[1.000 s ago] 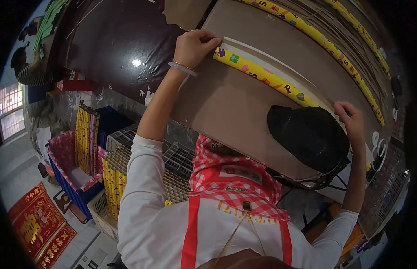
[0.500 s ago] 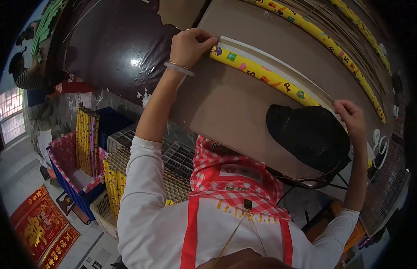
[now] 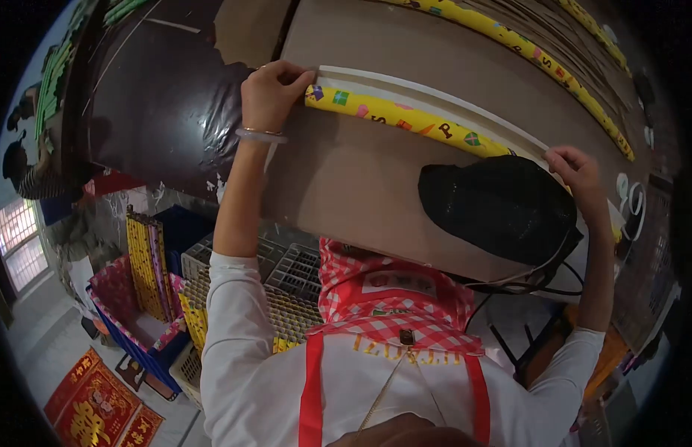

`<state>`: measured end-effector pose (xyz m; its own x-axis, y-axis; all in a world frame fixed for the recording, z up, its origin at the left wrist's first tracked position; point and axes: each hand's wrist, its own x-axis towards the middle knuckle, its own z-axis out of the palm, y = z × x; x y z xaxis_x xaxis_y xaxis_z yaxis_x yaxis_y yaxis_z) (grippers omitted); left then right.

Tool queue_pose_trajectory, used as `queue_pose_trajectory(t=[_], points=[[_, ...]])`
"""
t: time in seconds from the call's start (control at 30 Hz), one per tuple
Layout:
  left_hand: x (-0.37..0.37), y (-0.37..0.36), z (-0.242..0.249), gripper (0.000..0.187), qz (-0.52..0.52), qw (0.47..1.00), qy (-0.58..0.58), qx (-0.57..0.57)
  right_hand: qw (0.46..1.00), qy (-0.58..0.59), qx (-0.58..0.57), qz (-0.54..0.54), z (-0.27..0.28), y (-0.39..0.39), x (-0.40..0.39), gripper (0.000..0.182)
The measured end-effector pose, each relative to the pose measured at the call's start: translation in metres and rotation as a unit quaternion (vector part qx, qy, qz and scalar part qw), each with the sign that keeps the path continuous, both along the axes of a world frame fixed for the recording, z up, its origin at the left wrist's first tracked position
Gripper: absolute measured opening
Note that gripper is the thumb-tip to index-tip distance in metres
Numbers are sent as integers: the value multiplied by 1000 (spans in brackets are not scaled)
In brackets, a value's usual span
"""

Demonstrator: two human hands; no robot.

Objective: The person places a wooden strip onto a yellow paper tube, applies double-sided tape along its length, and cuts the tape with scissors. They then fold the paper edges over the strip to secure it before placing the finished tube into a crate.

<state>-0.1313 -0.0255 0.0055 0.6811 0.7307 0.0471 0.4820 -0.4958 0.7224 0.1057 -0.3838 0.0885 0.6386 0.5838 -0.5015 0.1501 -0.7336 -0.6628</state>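
A yellow roll of printed paper (image 3: 405,119), with letters and gift boxes on it, lies across the brown table in front of me. A pale paper edge (image 3: 428,94) runs along its far side. My left hand (image 3: 273,93) is closed in a pinch at the left end of this paper. At the other end, my right hand (image 3: 577,173) has its fingers curled at the paper's edge; part of its grip is hidden. A black cap-like thing (image 3: 499,208) covers the roll's right portion, close to my right hand.
Another long yellow printed roll (image 3: 502,35) and thin brown strips (image 3: 584,67) lie farther back. Left of the table stand a blue bin (image 3: 134,328) and crates with many patterned tubes (image 3: 294,313). Cords (image 3: 536,287) hang at the near right edge. Another person (image 3: 35,175) is at far left.
The view has shifted, so the table and roll appear farther left. Both hands keep their places at the two ends of the paper.
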Motion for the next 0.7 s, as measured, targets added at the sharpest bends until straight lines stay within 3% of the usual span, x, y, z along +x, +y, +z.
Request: queue_pose_trajectory(t=[0.1, 0.17, 0.23, 0.33, 0.4, 0.7], points=[[1, 3, 0, 21, 1, 1000, 10, -19, 999, -18, 0, 26, -9, -25, 11, 27], [3, -1, 9, 21, -2, 998, 54, 25, 1000, -13, 13, -10, -8, -34, 9, 27], [3, -1, 12, 20, -14, 999, 41, 1, 999, -10, 26, -44, -10, -43, 8, 28], [4, -3, 15, 20, -29, 998, 46, 39, 998, -39, 26, -39, -12, -52, 13, 29], [5, -3, 17, 22, -14, 997, 69, 28, 991, -91, -96, 2, -8, -49, 13, 32], [1, 2, 11, 17, -29, 999, 33, -14, 974, -190, -123, 27, -17, -41, 14, 32]])
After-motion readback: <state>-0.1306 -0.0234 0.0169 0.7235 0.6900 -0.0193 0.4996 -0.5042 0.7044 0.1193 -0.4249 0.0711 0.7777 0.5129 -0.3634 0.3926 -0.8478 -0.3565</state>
